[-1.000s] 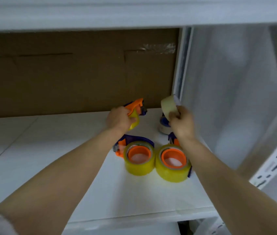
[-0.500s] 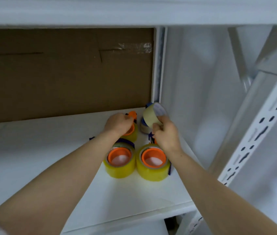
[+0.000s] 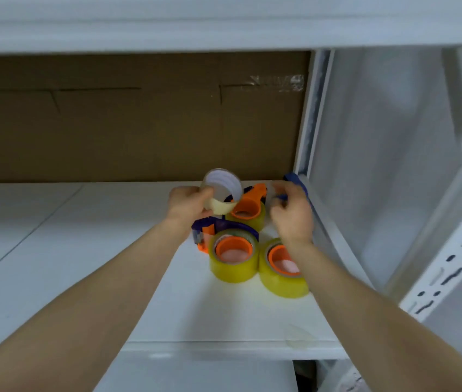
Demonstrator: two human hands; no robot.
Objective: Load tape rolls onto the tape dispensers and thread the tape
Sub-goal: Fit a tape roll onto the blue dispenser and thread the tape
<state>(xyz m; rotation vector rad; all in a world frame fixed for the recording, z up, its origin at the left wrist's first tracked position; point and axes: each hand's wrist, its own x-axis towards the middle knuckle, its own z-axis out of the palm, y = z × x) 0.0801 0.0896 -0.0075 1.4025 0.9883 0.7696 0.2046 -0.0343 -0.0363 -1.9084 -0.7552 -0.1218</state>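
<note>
Pale roll [image 3: 222,193], a hollow ring with a white inner face, sits just above the frame's centre, raised off the shelf [image 3: 111,250]. The left hand [image 3: 187,205] is curled round its lower left edge, the grip clamped on it, and the fingers cover part of its rim. The right hand [image 3: 292,219] is blurred, its fingers bent beside a blue part [image 3: 295,179] near the corner, and I cannot tell whether that grip is closed on it or only touching. Three yellow rolls [image 3: 234,258] with orange hubs stand clustered below the hands; the right wrist cuts across the rightmost, and the pale roll overlaps the rear one. A blue and orange dispenser [image 3: 203,233] shows only in part behind the middle roll, under the left wrist. Brown cardboard [image 3: 139,123], creased, with a patch of clear tape at upper right, backs the smooth white shelf. A slotted white post [image 3: 450,267] slants down the right edge.
</note>
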